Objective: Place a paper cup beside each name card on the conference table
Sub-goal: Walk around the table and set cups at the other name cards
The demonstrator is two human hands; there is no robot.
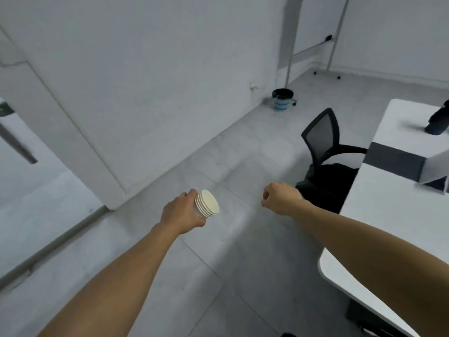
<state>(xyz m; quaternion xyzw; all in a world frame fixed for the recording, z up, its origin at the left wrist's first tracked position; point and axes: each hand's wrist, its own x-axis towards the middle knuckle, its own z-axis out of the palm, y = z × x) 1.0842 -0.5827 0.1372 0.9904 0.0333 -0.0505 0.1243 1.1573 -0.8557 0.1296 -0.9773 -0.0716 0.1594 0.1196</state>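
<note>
My left hand (pixel 181 212) grips a stack of several nested white paper cups (pixel 207 203), held sideways over the floor with the rims pointing right. My right hand (pixel 279 198) is curled into a loose fist with nothing in it, a little to the right of the cups. The white conference table (pixel 379 215) runs along the right edge of the view, with a dark strip across it. A white folded card (pixel 437 170), perhaps a name card, stands on the table at the far right, cut off by the frame. Both hands are left of the table, apart from it.
A black mesh office chair (pixel 325 152) is tucked at the table's left side. A small bin (pixel 282 99) stands by the wall. A whiteboard stand (pixel 332 45) is in the far corner. A dark object (pixel 438 121) lies on the table's far end. A doorway opens at left.
</note>
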